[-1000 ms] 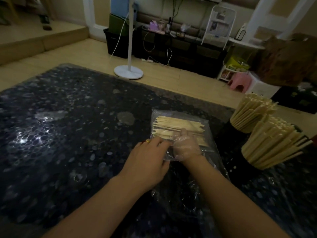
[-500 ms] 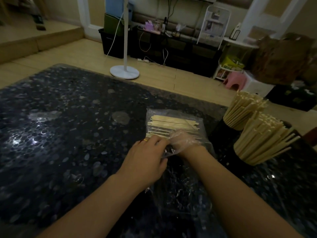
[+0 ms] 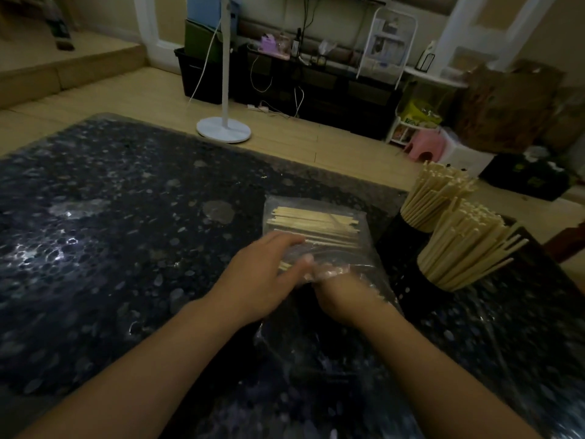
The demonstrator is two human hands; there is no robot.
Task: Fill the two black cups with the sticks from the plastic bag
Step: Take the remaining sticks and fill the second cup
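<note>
A clear plastic bag (image 3: 319,210) lies on the dark speckled table (image 3: 126,248), with pale wooden sticks (image 3: 313,224) stacked crosswise in its far end. My left hand (image 3: 262,274) presses on the bag from outside and holds it down. My right hand (image 3: 332,280) is inside the bag under the film, curled around a few sticks whose ends (image 3: 284,266) poke out to its left. Two black cups stand at the right, the far cup (image 3: 394,239) and the near cup (image 3: 422,282). Both are packed with upright sticks (image 3: 468,245) that lean right.
The table's far edge runs just behind the bag and cups. On the wooden floor beyond stand a white fan stand (image 3: 223,129), a pink stool (image 3: 425,147) and a low black cabinet (image 3: 316,90).
My right hand has drawn back toward me inside the bag, away from the main stack. My left hand has slid forward over the bag. The view has shifted slightly.
</note>
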